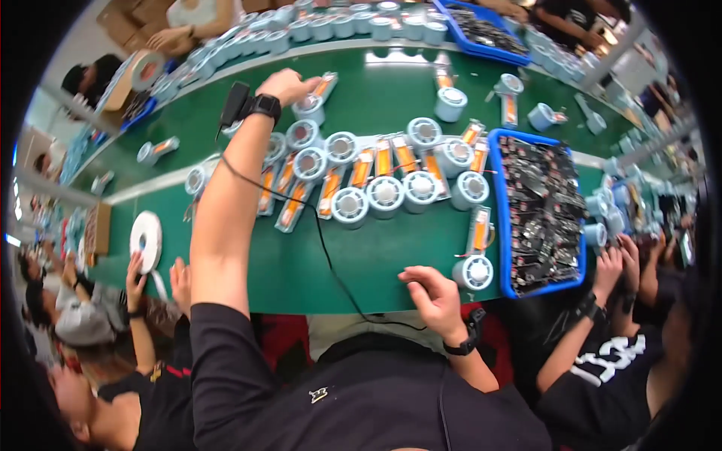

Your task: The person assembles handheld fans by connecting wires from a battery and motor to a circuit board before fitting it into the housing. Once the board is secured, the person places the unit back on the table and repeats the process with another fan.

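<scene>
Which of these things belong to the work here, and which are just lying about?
Likely in the work:
Light-blue round unit at the left hand
Similar units with orange strips
Lone unit near the right hand

Seemingly aside:
Blue tray of black parts
White roll, at a neighbour's hand

My left hand is at a light-blue handheld fan across the green table. My right hand hovers by its near edge.

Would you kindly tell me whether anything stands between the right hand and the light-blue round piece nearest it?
Nothing visible does: the light-blue round piece sits just beside the right hand, toward the blue tray.
</scene>
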`<state>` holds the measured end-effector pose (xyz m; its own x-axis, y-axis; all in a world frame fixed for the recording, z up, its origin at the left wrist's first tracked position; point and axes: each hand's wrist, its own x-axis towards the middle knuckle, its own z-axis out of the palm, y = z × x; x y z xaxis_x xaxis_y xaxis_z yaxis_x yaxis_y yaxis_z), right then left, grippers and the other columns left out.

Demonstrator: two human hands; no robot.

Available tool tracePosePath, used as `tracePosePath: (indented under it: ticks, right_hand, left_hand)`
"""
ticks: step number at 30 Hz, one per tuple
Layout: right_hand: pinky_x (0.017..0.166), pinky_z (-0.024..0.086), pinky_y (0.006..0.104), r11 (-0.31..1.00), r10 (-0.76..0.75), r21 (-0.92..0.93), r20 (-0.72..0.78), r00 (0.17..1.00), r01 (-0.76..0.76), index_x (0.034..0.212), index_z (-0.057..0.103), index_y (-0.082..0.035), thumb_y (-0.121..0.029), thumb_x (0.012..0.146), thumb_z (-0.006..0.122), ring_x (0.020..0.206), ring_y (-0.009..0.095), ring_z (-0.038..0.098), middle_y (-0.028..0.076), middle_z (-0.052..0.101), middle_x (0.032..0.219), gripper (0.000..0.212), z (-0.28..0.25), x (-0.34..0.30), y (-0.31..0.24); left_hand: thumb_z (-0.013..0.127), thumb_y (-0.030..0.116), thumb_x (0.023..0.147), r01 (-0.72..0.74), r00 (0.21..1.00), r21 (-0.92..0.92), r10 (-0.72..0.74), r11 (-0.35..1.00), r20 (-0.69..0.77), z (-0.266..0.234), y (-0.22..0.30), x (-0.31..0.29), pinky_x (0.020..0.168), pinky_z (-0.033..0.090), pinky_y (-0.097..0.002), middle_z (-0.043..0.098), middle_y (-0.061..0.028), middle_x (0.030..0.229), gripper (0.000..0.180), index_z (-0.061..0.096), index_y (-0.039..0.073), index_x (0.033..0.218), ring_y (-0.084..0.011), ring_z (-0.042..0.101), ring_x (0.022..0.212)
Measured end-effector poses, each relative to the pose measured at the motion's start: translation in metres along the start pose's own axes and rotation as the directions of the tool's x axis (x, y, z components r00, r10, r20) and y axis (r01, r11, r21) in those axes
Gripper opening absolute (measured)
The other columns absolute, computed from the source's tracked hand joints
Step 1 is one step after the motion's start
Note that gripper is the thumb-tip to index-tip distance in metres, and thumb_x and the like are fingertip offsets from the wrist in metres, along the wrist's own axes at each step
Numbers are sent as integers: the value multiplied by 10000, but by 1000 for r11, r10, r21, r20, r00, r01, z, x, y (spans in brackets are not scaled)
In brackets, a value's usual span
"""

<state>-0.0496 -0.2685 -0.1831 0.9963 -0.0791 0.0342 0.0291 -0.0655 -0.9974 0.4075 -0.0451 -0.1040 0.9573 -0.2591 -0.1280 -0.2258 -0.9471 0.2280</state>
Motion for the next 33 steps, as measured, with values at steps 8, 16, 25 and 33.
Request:
tracePosePath:
  ticks: [8,16,25,33]
  right_hand:
    - [929,535,294,998,-44,-47,19,999,45,1200,641,60,62,973,563,1040,181,688,129,720,1091,240,-1,-4,4]
    - [854,541,299,991,-71,-110,68,995,78,1098,673,52,74,939,573,942,209,695,142,722,1045,189,14,1,-5]
    - [817,521,274,987,-74,-148,-56,996,65,1067,663,64,92,932,570,904,184,669,133,702,989,166,8,-15,5]
    - [811,520,271,993,-87,-86,-97,991,79,1081,658,58,102,942,555,907,183,671,133,702,988,179,6,0,1]
  left_hand:
    - [577,301,946,-284,948,92,294,954,-125,60,138,31,935,554,-526,582,-277,1352,382,668,198,1302,-445,693,1041]
    - [759,704,726,-246,955,-359,161,900,-251,140,266,44,1192,297,-576,467,-233,1510,1085,451,-25,1468,-378,502,1343]
    - [813,748,582,-113,992,-397,78,911,-101,135,331,42,1123,367,-567,475,-212,1476,1169,499,78,1488,-352,489,1326]
    - [785,786,605,-415,909,-369,400,832,-119,3,202,-45,835,595,-319,768,-144,991,952,738,-2,1138,-273,750,899]
